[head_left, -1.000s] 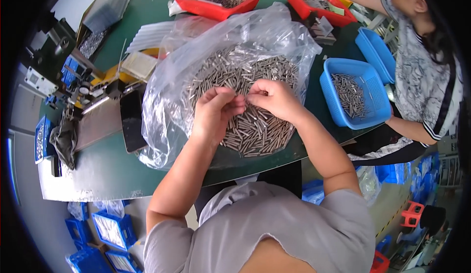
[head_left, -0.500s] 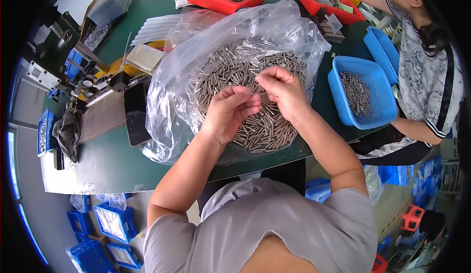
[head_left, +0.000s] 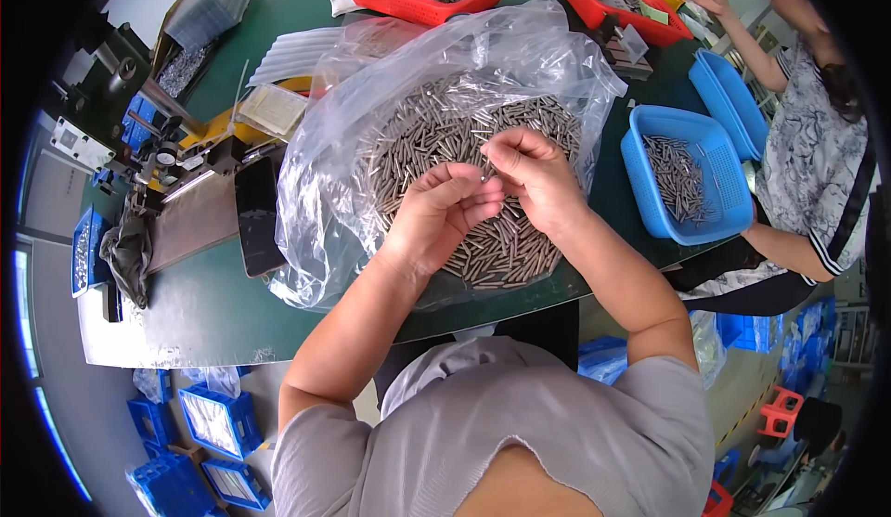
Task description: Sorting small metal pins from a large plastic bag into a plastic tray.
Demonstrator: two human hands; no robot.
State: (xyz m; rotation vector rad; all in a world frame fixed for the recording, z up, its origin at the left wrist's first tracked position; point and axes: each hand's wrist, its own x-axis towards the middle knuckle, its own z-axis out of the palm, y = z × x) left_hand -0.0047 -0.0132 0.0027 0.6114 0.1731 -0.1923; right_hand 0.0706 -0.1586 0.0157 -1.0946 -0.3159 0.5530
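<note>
Clear plastic bag (head_left: 311,211) on a green table (head_left: 251,322), its near side close to the table's curved edge; bare surface widens to the bag's near left, and a narrow strip separates it from a perforated blue basket (head_left: 642,183) at right, which contains similar metal pieces. Beyond the bag stand two red baskets (head_left: 427,10) (head_left: 666,31) of metal parts. Slender, grey metal pins (head_left: 506,248) are heaped in the bag. Above them, the left hand (head_left: 436,209) curls and the right hand (head_left: 538,172) pinches, fingertips nearly meeting; whether either grips a pin cannot be told.

No legible lettering, numbers or signs appear anywhere.
</note>
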